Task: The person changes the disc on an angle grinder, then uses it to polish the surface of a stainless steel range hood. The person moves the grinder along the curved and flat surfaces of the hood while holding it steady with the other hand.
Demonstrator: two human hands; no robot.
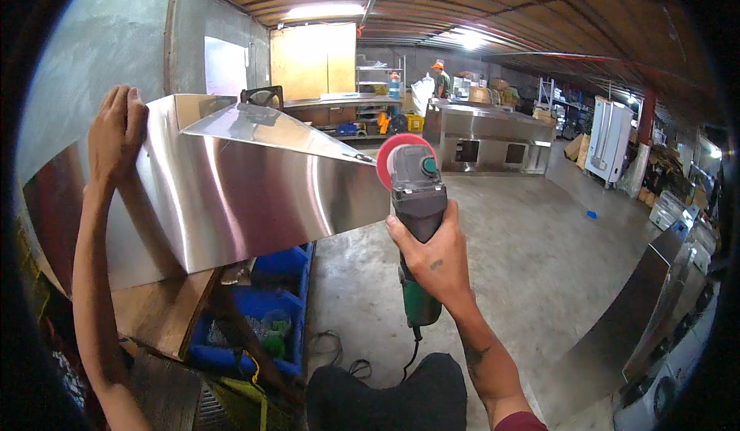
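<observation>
Item one, in my right hand [439, 254]: corded angle grinder [420, 211], black body, green tail, grey gear head with a teal button; fingers and thumb clamped around the body. Just beyond those fingers, its round, pinkish-red disc [385, 157]; I cannot tell whether it touches metal. Item two, left of the right fingers and below the left ones: folded stainless-steel piece [254, 200], glossy, streaked with reflections, tapering to a point beside the disc. My left hand [119, 134] lies on its upper edge, fingers close together; whether they pinch it I cannot tell. Well below the left fingers: brown wooden board [158, 319], flat, under the steel. Lower left of the right fingers: blue plastic bin [266, 308]. Below the right fingers: thin black cord [417, 345]; beyond, smooth grey concrete floor [501, 231].
</observation>
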